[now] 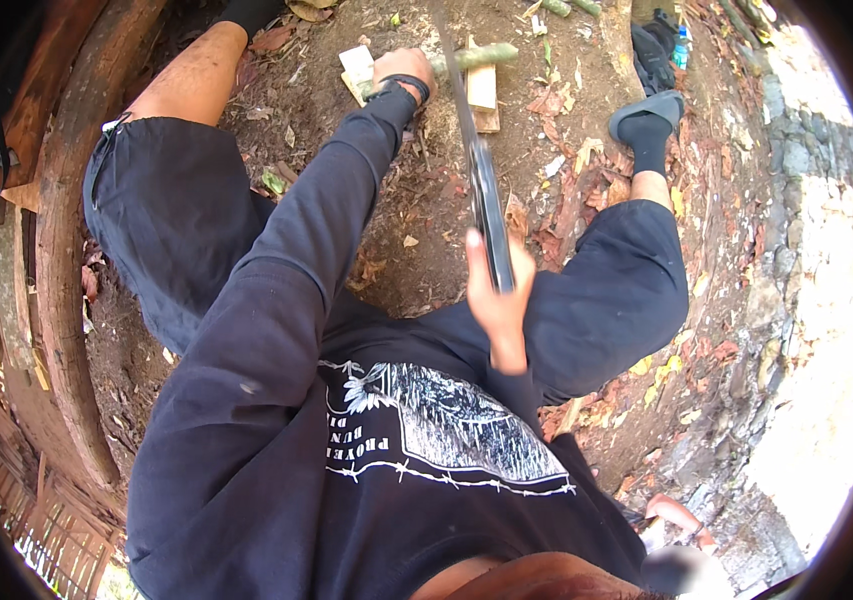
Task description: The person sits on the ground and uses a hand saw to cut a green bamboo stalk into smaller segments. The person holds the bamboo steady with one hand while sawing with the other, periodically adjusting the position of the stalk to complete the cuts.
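My left hand [403,68], with dark bands at the wrist, is closed around a greenish-brown branch [489,55]. Pale pieces of wood [482,88] lie under the branch on the ground. In my right hand [499,300] is a long, narrow-bladed cutting tool [486,195], gripped by its dark near end. Its thin blade runs away from me and crosses the branch just right of my left hand. Whether it is a saw or a machete I cannot tell, because the blade is edge-on and blurred.
My legs are spread on either side, with a grey sandal [646,115] on the right foot. A thick log [76,260] borders the left, beside bamboo slats [61,525]. Rough stone [796,200] lies along the right. Another person's arm [674,512] shows at lower right.
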A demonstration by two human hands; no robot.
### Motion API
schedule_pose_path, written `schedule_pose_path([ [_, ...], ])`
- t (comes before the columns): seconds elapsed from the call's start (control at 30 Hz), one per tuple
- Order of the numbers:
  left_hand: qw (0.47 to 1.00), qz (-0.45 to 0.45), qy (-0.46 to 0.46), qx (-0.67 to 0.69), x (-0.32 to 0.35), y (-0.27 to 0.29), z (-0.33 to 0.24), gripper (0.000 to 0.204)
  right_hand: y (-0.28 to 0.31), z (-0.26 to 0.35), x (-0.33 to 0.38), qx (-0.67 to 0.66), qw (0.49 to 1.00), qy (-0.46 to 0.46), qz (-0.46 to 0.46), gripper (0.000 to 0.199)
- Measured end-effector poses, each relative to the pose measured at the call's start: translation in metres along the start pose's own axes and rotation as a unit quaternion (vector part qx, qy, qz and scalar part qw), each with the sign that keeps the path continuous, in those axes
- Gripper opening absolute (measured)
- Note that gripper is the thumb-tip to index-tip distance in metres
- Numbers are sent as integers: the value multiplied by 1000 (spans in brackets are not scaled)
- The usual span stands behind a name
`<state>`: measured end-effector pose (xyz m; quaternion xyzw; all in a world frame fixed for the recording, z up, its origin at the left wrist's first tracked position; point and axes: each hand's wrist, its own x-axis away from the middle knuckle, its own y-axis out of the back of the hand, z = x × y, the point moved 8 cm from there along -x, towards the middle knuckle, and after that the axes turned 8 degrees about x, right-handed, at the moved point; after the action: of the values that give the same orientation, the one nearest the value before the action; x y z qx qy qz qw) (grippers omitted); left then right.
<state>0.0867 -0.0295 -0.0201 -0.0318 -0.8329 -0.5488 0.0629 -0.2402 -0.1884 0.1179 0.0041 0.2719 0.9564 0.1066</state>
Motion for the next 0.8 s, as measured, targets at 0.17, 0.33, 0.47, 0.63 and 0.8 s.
schedule_pose_path([
  [0.17, 998, -21, -53, -22, -2, -3, 3, 28, 25, -9, 26, -22, 999, -31, -12, 15],
  [0.33, 998, -38, -53, -18, -14, 5, 6, 27, 11, -6, -31, -2, 999, 45, -19, 20],
  [0.47, 998, -12, -54, -17, -7, -2, 5, 24, 33, -36, -15, -50, 998, -17, -26, 12],
  [0.63, 996, -36, -70, -32, -1, -1, 2, 22, 41, -50, 14, -187, 977, -61, -77, 15],
  [0.8, 996, -43, -71, -45, -7, -2, 2, 20, 52, -43, 2, -207, 972, -61, -96, 8],
])
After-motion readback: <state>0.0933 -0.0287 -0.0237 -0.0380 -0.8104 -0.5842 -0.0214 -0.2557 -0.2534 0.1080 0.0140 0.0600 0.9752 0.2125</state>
